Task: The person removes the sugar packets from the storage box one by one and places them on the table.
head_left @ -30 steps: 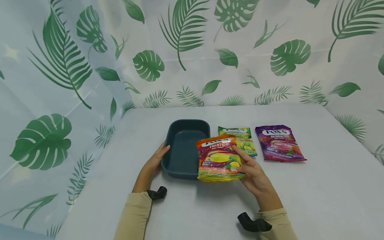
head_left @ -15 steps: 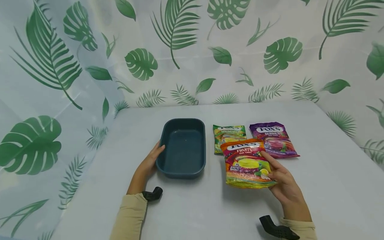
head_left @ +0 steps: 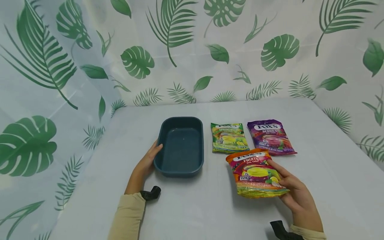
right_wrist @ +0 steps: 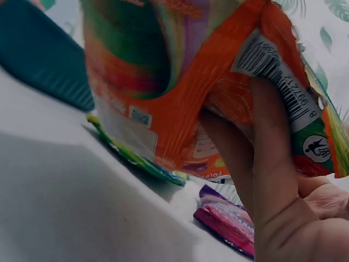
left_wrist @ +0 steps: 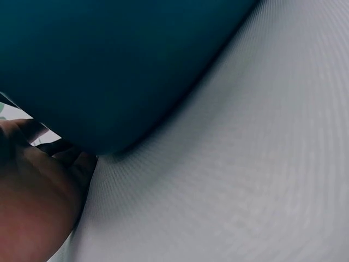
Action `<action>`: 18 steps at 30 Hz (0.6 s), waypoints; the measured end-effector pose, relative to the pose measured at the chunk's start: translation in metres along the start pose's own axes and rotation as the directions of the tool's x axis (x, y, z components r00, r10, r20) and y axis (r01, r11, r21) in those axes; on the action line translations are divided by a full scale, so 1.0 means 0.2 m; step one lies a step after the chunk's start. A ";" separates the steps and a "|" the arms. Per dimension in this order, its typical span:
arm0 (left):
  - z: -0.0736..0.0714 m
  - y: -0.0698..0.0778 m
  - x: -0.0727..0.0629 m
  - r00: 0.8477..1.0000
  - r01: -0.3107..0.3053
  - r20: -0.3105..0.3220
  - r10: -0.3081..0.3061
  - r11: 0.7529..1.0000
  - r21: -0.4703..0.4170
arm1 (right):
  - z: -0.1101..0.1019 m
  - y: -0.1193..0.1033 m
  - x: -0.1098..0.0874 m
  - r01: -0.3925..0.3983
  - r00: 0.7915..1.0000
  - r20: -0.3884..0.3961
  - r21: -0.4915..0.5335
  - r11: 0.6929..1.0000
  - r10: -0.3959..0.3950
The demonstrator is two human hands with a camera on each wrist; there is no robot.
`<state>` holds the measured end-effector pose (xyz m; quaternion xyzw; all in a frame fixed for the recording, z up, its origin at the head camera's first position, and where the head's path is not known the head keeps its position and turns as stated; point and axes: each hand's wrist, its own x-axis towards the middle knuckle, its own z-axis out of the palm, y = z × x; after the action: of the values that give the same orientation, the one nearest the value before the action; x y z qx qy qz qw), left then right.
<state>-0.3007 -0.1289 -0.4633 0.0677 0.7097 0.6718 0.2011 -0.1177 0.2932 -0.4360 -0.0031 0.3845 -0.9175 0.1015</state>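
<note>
My right hand [head_left: 297, 191] grips an orange bag of Fox's Fruits candy [head_left: 255, 176] by its right edge, raised over the table. In the right wrist view, fingers [right_wrist: 272, 142] press the bag's back beside the barcode. On the left, my left hand [head_left: 145, 163] holds the left side of a dark blue rectangular tray [head_left: 180, 150], thumb over the rim, the other fingers along its outer wall. Nothing lies inside the tray. The left wrist view shows the tray's wall [left_wrist: 109, 65] low over the white table.
A green-yellow Fox's candy bag [head_left: 229, 138] lies flat to the right of the tray. Beside it rests a purple Fox's Berries bag [head_left: 271, 137]. A leaf-printed cloth [head_left: 180, 50] hangs behind and left of the white table [head_left: 195, 213].
My right hand has carried the orange candy bag from over the tray's right edge to the right and toward me. My left hand stays at the tray.
</note>
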 end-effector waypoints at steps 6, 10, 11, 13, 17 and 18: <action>0.01 0.01 0.01 1.000 0.010 -0.003 -0.010 1.000 0.008 | -0.06 0.00 -0.01 -0.016 0.996 -0.084 -0.031 0.999 0.013; 0.00 0.02 0.01 1.000 0.017 0.001 -0.017 1.000 0.012 | -0.08 -0.01 -0.01 -0.043 0.990 -0.134 -0.092 0.995 0.030; 0.00 0.02 0.01 1.000 0.019 -0.003 -0.019 1.000 0.013 | -0.09 -0.01 0.00 -0.053 0.988 -0.150 -0.116 0.992 0.035; 0.00 0.02 0.01 1.000 0.023 -0.008 -0.022 1.000 0.018 | -0.09 -0.01 0.00 -0.079 0.979 -0.201 -0.175 0.981 0.043; 0.00 0.03 0.00 1.000 0.027 -0.012 -0.027 0.999 0.027 | -0.09 -0.02 0.02 -0.173 0.928 -0.370 -0.312 0.934 0.048; 0.00 0.03 0.00 1.000 0.027 -0.012 -0.027 0.999 0.030 | -0.09 -0.02 0.02 -0.204 0.909 -0.414 -0.346 0.916 0.047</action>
<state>-0.3008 -0.1285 -0.4580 0.0574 0.7215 0.6588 0.2051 -0.1248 0.3078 -0.4460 0.1885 0.5673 -0.7978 0.0787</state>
